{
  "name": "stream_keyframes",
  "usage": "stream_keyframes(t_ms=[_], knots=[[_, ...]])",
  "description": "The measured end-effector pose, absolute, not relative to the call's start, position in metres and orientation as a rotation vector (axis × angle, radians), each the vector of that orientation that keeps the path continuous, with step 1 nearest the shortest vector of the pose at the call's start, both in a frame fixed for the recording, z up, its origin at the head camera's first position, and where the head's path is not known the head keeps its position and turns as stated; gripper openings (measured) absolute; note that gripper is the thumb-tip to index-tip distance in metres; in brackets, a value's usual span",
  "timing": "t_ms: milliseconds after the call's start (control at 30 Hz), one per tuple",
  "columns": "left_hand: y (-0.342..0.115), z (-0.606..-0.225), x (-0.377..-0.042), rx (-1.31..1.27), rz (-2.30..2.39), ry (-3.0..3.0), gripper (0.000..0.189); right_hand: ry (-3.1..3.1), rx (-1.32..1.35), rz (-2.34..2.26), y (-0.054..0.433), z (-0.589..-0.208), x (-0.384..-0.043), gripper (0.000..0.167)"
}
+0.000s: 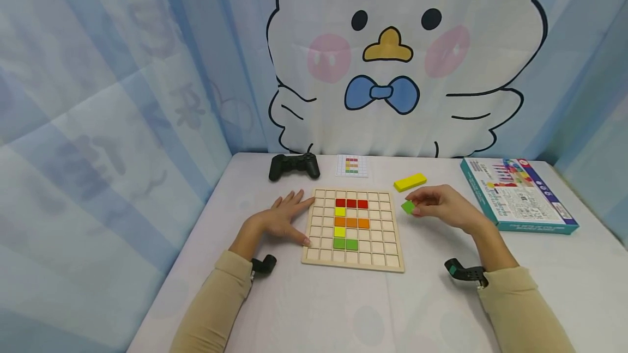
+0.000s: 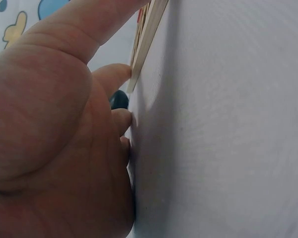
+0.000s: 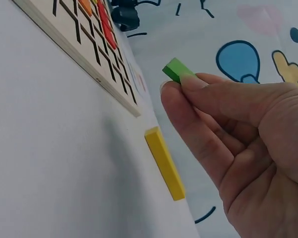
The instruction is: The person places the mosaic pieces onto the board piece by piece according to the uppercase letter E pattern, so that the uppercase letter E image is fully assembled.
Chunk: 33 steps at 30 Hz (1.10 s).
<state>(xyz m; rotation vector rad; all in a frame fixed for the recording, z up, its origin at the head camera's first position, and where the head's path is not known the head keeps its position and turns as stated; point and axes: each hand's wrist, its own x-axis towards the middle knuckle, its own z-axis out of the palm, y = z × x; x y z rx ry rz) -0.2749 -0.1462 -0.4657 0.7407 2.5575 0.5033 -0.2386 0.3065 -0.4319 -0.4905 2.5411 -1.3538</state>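
A wooden grid board (image 1: 378,259) lies on the table with red, yellow, orange and green tiles in its cells. Three red tiles (image 1: 351,204) form a row near the top, three orange tiles (image 1: 351,223) a row lower down, and two green tiles (image 1: 345,244) sit side by side near the bottom. My left hand (image 1: 282,218) rests spread at the board's left edge, thumb and index finger touching it. Between thumb and fingertips, my right hand (image 1: 444,206) pinches a small green block (image 3: 178,69), held above the table just right of the board.
A yellow bar (image 1: 410,182) lies behind my right hand. Beyond the board are a pattern card (image 1: 352,166) and a black game controller (image 1: 294,166). A flat teal-edged box (image 1: 520,195) lies at the back right, and a printed curtain (image 1: 392,129) hangs behind the table.
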Motion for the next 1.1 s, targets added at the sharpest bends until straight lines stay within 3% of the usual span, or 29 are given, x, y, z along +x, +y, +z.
stream_keyframes(t_ms=[1100], knots=[[-0.147,-0.466,-0.275,0.747,0.505,2.557,0.120,2.648,-0.774,-1.339,0.240,-0.434,-0.229,0.027]])
